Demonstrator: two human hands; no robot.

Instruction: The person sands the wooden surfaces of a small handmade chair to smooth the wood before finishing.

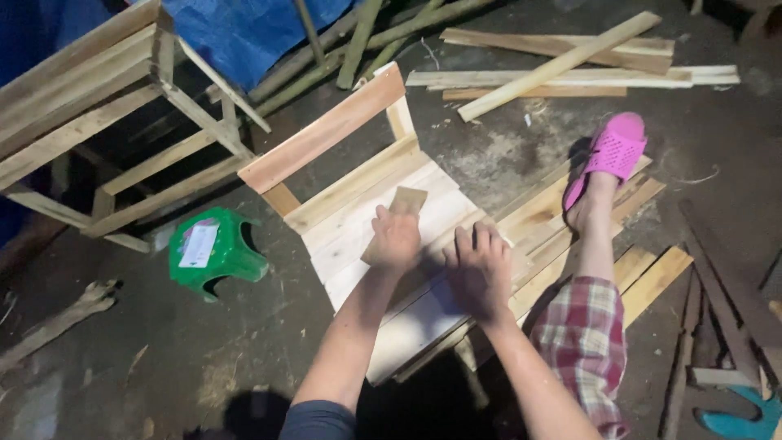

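Dark, dusty ground strewn with offcuts and sawdust lies under everything, lit from the head camera and fading to shadow at the edges.

At the centre the left hand (pixel 395 238) is closed around a small flat brown block (pixel 399 213), pressing it down on the seat of a small pale wooden chair (pixel 350 195); whether the block is wood or wrapped in abrasive paper is hard to tell. Just beside it the right hand (pixel 481 269) lies flat, fingers spread and grasping nothing, palm down on the seat's front slats. The chair's seat is made of bare planks side by side, with a broad reddish-tan backrest board (pixel 326 130) across two short posts. Its front legs are hidden beneath the arms and the dark lower edge.

To the right, a bare leg in red-and-white checked shorts (pixel 582 334) stretches out, the foot in a pink perforated slipper (pixel 611 151) resting on a stack of flat boards (pixel 635 277).

Left of the chair a green plastic stool (pixel 216 253) lies tipped over, a white label on its top. Behind it stands an unfinished slatted wooden frame (pixel 106 106), cut off by the left edge, with a blue tarpaulin (pixel 244 33) beyond. Long pale battens (pixel 562 65) lie crossed at the top, next to several green bamboo poles (pixel 358 41). A teal object (pixel 741 420) at the bottom right is cut off and cannot be made out.
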